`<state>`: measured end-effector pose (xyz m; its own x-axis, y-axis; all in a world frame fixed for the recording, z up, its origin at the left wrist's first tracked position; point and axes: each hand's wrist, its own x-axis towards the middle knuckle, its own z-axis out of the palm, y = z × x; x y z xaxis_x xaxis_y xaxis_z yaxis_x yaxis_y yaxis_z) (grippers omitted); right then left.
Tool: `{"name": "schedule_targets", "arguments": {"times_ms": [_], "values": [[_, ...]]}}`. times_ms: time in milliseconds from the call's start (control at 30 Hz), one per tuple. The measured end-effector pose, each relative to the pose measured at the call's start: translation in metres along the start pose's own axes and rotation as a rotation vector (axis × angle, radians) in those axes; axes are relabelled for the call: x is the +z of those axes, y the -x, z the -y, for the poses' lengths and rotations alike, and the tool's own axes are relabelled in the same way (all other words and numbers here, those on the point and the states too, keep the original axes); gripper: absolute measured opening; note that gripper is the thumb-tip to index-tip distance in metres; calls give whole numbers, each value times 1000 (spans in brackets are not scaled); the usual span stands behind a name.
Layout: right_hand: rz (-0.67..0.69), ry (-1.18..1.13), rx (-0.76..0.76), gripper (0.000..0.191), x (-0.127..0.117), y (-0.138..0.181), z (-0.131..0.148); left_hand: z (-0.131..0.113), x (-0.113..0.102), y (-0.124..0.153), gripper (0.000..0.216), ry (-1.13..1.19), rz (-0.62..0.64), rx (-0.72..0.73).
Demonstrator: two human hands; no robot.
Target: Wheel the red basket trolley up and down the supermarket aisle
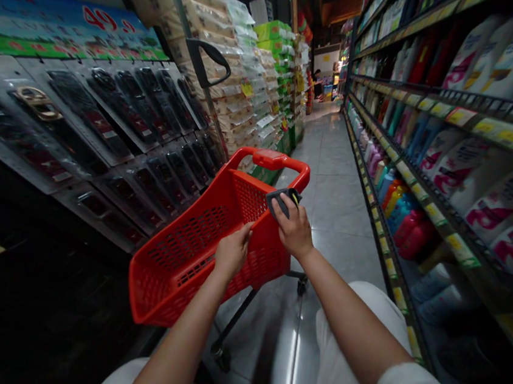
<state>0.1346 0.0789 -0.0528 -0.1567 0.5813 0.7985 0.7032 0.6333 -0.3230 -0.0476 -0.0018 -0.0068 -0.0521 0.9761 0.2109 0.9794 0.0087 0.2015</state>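
Observation:
A red plastic shopping basket on wheels [196, 241] stands tilted in front of me in a shop aisle. My left hand [232, 252] grips the basket's near rim, fingers curled over the edge. My right hand [295, 226] is closed on a small dark grey folded item with a yellow tag [282, 201], holding it at the basket's right rim. The basket's inside looks bare. Its black pull handle [208, 62] rises above the far end.
Left is a display wall of dark packaged goods on hooks [108, 121], then stacked paper-goods packs [233, 61]. Right are long shelves of bottles and refill pouches [449, 145]. A tiled aisle [331, 181] runs ahead; a person stands far down it.

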Motion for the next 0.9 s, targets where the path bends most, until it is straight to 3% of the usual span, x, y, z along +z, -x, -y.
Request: {"name": "schedule_targets", "arguments": {"times_ms": [233, 400, 500, 600, 800, 900], "values": [[-147, -84, 297, 71, -3, -26, -25, 0, -9, -4, 48, 73, 71, 38], [-79, -192, 327, 69, 19, 7, -3, 7, -12, -16, 48, 205, 160, 137], [-30, -288, 549, 74, 38, 30, 6, 11, -8, -23, 49, 309, 185, 164], [-52, -389, 738, 78, 52, 31, 5, 13, -5, -27, 51, 375, 184, 153], [-172, -445, 561, 75, 40, -3, -6, 15, -3, -27, 55, 397, 147, 141], [-166, -422, 626, 75, 44, 6, 0, 13, -2, -27, 55, 383, 119, 123]]}}
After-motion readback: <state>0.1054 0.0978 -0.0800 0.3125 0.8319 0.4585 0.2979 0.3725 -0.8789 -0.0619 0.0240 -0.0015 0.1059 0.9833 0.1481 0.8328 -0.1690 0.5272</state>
